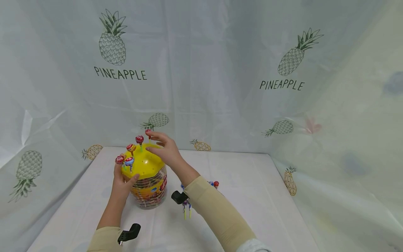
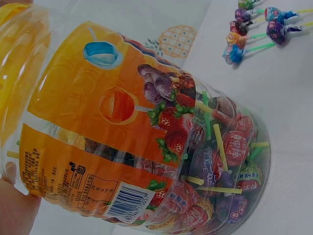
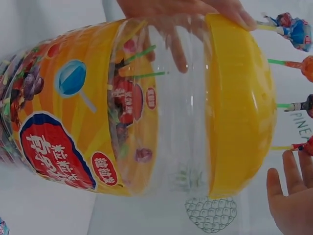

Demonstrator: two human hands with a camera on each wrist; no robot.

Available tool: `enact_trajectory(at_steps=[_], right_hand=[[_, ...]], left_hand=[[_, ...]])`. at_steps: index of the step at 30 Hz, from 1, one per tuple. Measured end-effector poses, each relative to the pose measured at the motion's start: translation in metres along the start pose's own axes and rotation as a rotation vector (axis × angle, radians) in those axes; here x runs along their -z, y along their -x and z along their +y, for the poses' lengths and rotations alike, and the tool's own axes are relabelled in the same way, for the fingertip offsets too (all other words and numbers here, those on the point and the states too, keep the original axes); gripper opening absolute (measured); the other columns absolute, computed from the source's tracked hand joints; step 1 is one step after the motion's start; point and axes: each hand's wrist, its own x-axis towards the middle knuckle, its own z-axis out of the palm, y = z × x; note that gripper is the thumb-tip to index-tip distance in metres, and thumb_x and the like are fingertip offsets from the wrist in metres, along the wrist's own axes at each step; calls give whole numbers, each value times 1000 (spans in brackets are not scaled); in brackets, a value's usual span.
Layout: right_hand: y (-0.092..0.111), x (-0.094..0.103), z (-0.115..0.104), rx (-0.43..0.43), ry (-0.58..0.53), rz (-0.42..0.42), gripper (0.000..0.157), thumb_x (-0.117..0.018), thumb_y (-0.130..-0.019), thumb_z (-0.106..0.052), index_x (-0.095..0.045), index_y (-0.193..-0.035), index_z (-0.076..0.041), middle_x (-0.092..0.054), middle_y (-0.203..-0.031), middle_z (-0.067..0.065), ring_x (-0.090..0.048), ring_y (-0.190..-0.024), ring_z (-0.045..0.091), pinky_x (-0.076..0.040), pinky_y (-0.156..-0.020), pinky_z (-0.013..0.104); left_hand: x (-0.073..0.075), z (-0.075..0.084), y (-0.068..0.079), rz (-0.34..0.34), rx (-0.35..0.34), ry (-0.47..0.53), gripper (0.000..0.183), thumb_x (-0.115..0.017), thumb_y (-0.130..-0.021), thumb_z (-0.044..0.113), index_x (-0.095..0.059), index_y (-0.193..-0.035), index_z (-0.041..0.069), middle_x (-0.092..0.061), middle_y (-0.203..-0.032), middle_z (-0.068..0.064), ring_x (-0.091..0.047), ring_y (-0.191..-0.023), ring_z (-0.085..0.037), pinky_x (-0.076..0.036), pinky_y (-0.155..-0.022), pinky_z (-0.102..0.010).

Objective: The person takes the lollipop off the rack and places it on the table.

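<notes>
My head camera faces forward and down over the table [image 1: 245, 199]; both wrist cameras, near, turned sideways, share the jar [image 2: 137, 125].

Clear candy jar [image 3: 115, 112] seen sideways, four lollipops [image 3: 308, 68] standing in its yellow lid [image 3: 239, 110]; left hand [image 3: 171, 8] grips the jar near the lid, right hand [image 3: 294, 196] touches the red lollipop [image 3: 308, 146]

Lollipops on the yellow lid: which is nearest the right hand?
The red lollipop farthest back on the lid: the right hand is at its head, while the other four lollipops stand apart.
</notes>
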Motion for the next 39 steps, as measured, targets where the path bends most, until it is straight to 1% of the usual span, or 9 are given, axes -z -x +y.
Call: enact_trajectory(at_steps=[3,7,10,13,18,25,32,35,39], right_hand=[[4,4,-2,30,-79,40,43,-72,-89,-9,-65,-128,-22,-57,-127,-14,-56,-111,5,-44,-103,40],[12,13,1,36,-208,80,41,-71,-88,-3,-65,-126,-18,-58,-131,-6,-59,-110,15,-49,-98,35],[19,21,2,-1,-280,95,42,-69,-88,2,-64,-127,-14,-60,-128,-1,-59,-111,27,-53,-91,31],[26,28,8,-26,-315,102,41,-68,-88,4,-65,-125,-12,-61,-124,0,-60,-108,29,-54,-88,31],[37,40,26,-60,-298,117,38,-70,-87,3,-66,-122,-12,-62,-121,-1,-62,-102,20,-54,-88,31],[54,52,46,-124,-283,122,39,-69,-86,7,-63,-123,-5,-62,-120,7,-63,-96,19,-56,-85,31],[68,64,71,-221,-248,109,42,-70,-85,9,-62,-124,-1,-62,-116,15,-65,-90,17,-56,-82,30],[77,68,83,-256,-218,109,42,-70,-85,8,-63,-125,-3,-63,-116,15,-66,-90,17,-56,-81,30],[90,73,97,-292,-181,125,41,-71,-85,5,-64,-124,-8,-63,-114,10,-67,-90,16,-56,-81,32]], left_hand=[[-1,-1,0,1,5,6,93,-66,-94,27,3,-155,39,-5,-161,-10,1,-148,-33,-6,-114,-60],[-1,-1,0,4,11,0,93,-67,-93,29,2,-154,41,-5,-161,-10,1,-148,-33,-8,-114,-60],[-2,0,1,9,5,1,92,-67,-93,30,1,-154,42,-6,-161,-9,-1,-148,-32,-8,-114,-60],[-2,1,1,10,-10,4,91,-66,-94,29,1,-154,42,-8,-160,-9,-3,-148,-32,-9,-115,-59],[-2,0,1,8,-6,8,91,-66,-94,28,2,-154,42,-10,-160,-8,-5,-148,-31,-11,-115,-58],[-1,-1,0,15,0,6,91,-66,-94,28,2,-154,40,-11,-160,-8,-3,-148,-30,-9,-116,-57],[-2,-2,-1,13,-13,23,92,-66,-94,26,2,-154,40,-12,-160,-8,-3,-148,-30,-7,-115,-57],[-3,-2,-1,13,-9,17,93,-66,-94,26,3,-154,40,-12,-160,-8,-3,-148,-29,-8,-115,-57],[-3,-3,-3,11,3,14,92,-66,-94,27,3,-154,40,-11,-160,-7,-2,-148,-28,-9,-115,-57]])
